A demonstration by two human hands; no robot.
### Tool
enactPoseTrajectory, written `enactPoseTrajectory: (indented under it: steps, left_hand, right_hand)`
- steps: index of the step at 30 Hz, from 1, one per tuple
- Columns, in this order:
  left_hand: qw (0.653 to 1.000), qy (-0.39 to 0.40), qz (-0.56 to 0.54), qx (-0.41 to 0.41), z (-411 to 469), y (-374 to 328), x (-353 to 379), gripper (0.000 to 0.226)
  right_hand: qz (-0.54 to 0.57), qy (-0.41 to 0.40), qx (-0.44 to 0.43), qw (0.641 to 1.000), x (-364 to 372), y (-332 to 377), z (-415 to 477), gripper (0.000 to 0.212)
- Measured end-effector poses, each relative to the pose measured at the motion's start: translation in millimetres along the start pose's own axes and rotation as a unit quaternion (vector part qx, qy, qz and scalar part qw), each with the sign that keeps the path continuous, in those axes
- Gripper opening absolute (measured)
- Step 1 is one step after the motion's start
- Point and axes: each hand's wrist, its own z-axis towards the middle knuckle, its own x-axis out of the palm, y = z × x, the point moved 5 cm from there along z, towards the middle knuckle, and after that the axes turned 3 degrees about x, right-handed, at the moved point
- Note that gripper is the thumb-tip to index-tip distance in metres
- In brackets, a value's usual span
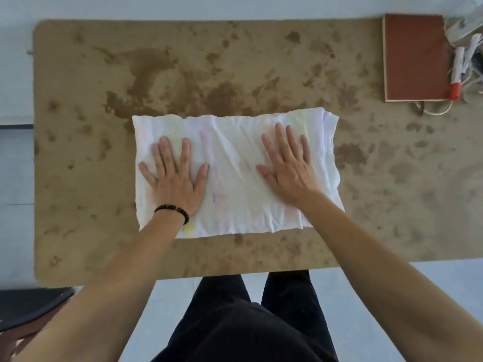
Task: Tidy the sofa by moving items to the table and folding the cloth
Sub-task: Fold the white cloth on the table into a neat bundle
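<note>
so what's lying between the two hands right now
Just bare wrinkled cloth, on which the left hand and right hand both press flat; the head view shows nothing else there.

White cables [464, 32] cut by right edge, dark object [28, 307] cropped at left

I am working from one view, the head camera, worn high on the person and tipped almost straight down. It looks across the bench [78, 74] from its near long edge, so the far edge runs along the top of the frame and the person's own legs [235, 322] fill the bottom. The wide lens takes in nearly the whole benchtop, with floor [15, 165] showing past its left end. The left hand [173, 178] and right hand [290, 173] sit near centre, close enough to tell single fingers.
</note>
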Motion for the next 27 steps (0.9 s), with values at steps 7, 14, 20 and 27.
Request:
enactPoseTrajectory:
  steps: [7, 14, 20, 27]
  left_hand:
    - [1.0, -0.001, 0.004, -0.012, 5.2, -2.7, 2.1, 0.069]
    - [0.995, -0.094, -0.028, -0.036, 5.2, -18.8, -29.0, 0.062]
    - [0.995, -0.058, -0.006, -0.076, 45.7, -28.8, -16.2, 0.065]
    - [0.995, -0.05, -0.057, -0.063, 47.1, -23.2, -23.3, 0.071]
  right_hand:
    - [0.03, 0.017, 0.256, 0.966, -14.8, -145.6, -15.2, 0.069]
    - [0.063, -0.105, 0.057, 0.991, -38.4, -29.1, -17.2, 0.065]
    - [-0.015, 0.017, -0.134, 0.991, 25.9, 18.5, -55.8, 0.079]
    - [-0.036, 0.04, 0.01, 0.999, 11.8, -59.1, -82.2, 0.089]
